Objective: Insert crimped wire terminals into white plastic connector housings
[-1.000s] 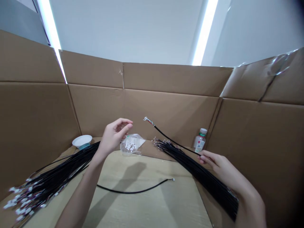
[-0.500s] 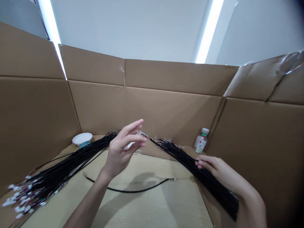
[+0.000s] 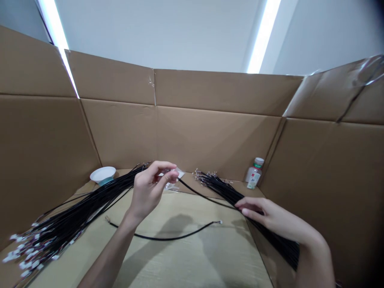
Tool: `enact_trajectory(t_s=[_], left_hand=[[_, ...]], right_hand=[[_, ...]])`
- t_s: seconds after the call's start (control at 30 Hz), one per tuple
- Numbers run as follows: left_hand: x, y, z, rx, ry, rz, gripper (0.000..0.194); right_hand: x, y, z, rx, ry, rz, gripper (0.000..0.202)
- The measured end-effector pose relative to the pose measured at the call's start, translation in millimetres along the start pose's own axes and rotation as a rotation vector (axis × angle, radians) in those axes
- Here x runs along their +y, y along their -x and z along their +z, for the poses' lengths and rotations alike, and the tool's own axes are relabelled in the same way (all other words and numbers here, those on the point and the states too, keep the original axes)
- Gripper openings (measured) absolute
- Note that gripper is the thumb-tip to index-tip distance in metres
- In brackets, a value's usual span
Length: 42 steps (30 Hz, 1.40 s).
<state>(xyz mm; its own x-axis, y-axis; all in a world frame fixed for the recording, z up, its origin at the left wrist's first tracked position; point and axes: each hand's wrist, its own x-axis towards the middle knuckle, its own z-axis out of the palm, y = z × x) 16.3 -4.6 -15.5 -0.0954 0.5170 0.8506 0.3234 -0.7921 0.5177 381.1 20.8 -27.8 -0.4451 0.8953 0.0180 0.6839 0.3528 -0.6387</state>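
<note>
A thin black cable point(image 3: 207, 197) hangs in a shallow curve between my two hands, above the board. My left hand point(image 3: 152, 185) pinches one end of it between thumb and fingertips, which hide that end. Further along, my right hand point(image 3: 260, 210) grips the cable with thumb and fingers, beside the right cable bundle point(image 3: 222, 187). Below them, a single black cable point(image 3: 168, 239) with a small white connector at its right end lies bowed on the pale board point(image 3: 186, 264).
On the left lies a large bundle of black cables point(image 3: 99, 204) with white connectors toward me. Behind it stands a white bowl point(image 3: 103, 175). A plastic bottle point(image 3: 255, 174) is in the back right corner. Tall cardboard walls point(image 3: 216, 136) enclose the work surface.
My left hand has closed from spread fingers onto the end of the cable. My right hand has shifted slightly left, and the cable has come away from the right bundle's far end.
</note>
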Motion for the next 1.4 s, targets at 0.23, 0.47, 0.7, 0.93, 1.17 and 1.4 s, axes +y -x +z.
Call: enact_trajectory(t_s=[0.23, 0.47, 0.7, 0.93, 1.17, 1.4], left_hand=[[23, 8, 12.0, -0.038, 0.064, -0.029, 0.014], [41, 20, 16.7, -0.116, 0.059, 0.096, 0.014], [40, 18, 15.5, 0.056, 0.368, -0.232, 0.027], [37, 17, 6.8, 0.004, 0.314, -0.122, 0.024], [39, 25, 5.4, -0.118, 0.146, 0.114, 0.024], [39, 19, 1.3, -0.061, 0.067, 0.12, 0.024]], right_hand=[[-71, 7, 33, -0.088, -0.209, -0.122, 0.056], [-135, -15, 100, -0.003, -0.892, -0.365, 0.03], [-140, -12, 107, 0.075, -1.05, -0.33, 0.032], [-142, -11, 107, 0.017, -1.125, -0.311, 0.036], [-142, -11, 109, -0.038, -1.202, -0.317, 0.041], [-140, -8, 106, -0.154, -1.316, -0.274, 0.044]])
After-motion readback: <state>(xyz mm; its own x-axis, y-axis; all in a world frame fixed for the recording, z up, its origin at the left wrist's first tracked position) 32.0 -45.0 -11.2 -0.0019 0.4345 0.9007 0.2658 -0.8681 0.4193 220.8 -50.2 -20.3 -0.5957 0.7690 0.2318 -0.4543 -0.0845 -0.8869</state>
